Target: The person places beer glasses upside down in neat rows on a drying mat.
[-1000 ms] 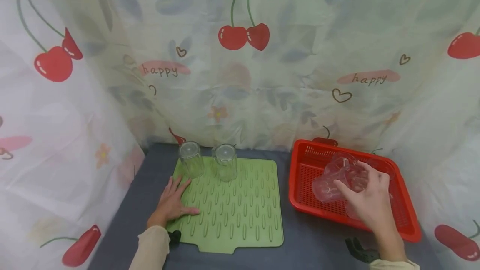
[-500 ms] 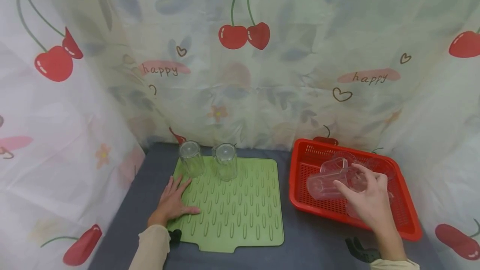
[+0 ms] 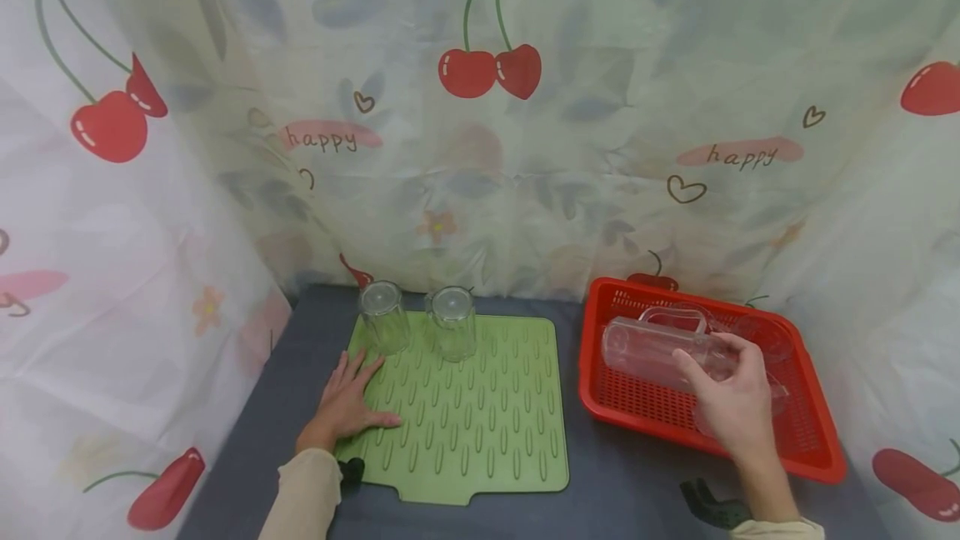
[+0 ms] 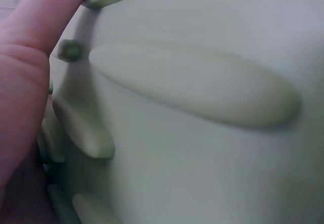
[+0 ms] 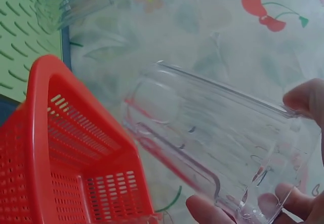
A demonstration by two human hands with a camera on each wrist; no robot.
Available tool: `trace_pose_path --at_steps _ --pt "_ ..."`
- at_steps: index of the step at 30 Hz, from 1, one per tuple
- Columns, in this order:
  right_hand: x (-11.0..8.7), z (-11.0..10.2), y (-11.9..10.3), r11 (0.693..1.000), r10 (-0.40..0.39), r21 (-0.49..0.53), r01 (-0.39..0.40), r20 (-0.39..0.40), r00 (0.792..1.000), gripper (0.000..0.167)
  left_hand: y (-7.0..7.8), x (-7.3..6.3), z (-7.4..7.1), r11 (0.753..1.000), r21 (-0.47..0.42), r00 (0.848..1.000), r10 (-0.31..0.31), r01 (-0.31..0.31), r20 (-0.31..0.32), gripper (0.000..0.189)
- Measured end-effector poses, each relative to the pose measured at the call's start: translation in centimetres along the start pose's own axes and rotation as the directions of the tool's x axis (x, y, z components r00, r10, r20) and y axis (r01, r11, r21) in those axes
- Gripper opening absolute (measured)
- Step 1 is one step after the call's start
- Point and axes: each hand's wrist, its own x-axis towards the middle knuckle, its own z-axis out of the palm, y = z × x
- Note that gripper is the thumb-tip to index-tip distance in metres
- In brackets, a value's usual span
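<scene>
My right hand [image 3: 738,398] grips a clear glass mug [image 3: 652,352] near its mouth, thumb on the near side and fingers on the far side. The mug lies almost level above the red basket [image 3: 587,357], its base pointing left and its handle [image 3: 678,317] toward the back. In the right wrist view, fingertips [image 5: 205,211] press around the mug's rim end. My left hand [image 3: 348,402] rests with spread fingers on the left edge of the green ridged drying mat [image 3: 465,440]. Two glass mugs, one at the mat's back left corner [image 3: 385,319] and another beside it [image 3: 453,323], stand upside down.
More clear glassware [image 3: 765,340] lies in the basket, partly hidden by my right hand. The dark grey tabletop [image 3: 600,473] runs between mat and basket. A cherry-printed curtain [image 3: 517,215] encloses the back and both sides.
The mug has risen from the other glassware and swung to nearly level, its base moving left and back. My right hand has turned with it. The left hand stays still.
</scene>
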Motion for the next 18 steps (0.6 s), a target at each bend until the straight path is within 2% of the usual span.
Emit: trace_pose_path --at_steps 4,12,18 --pt "-0.2 0.4 0.2 0.998 0.012 0.056 -0.013 0.025 1.000 0.069 0.1 -0.1 -0.1 1.000 -0.010 1.000 0.008 -0.008 -0.007 0.123" --pt "-0.6 1.3 0.3 0.996 -0.030 0.082 0.025 0.061 0.998 0.062 0.2 -0.1 0.0 1.000 -0.003 1.000 0.010 -0.010 -0.002 0.123" --pt "-1.2 2.3 -0.4 0.989 0.012 0.148 -0.027 0.104 0.995 0.058 0.5 -0.3 -0.2 1.000 -0.015 1.000 0.004 -0.004 -0.003 0.123"
